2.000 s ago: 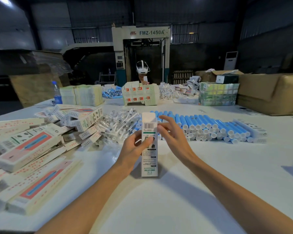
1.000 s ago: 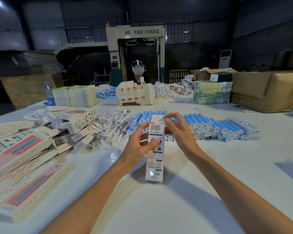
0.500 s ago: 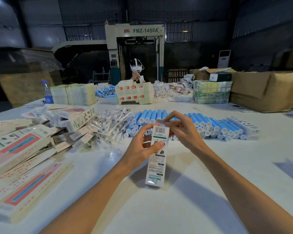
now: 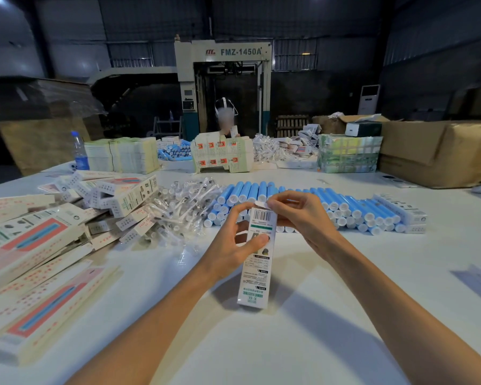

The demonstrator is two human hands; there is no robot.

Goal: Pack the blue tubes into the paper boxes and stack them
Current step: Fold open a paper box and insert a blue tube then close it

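one paper box (image 4: 257, 254) runs long from 6 to 12 o'clock, its barcode end raised and tipped slightly toward 1 o'clock. the lower end sits toward us, at the white table (image 4: 261, 343). our left hand (image 4: 231, 245) grips the box's upper half from 9 o'clock, thumb on the printed face and fingers curled behind. our right hand (image 4: 297, 215), at 2 o'clock of the box, pinches the top flap (image 4: 261, 204). blue tubes (image 4: 331, 207) lie in a row just beyond at 12 o'clock.

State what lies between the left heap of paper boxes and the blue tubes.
A pile of clear-wrapped white pieces, shown in the head view.
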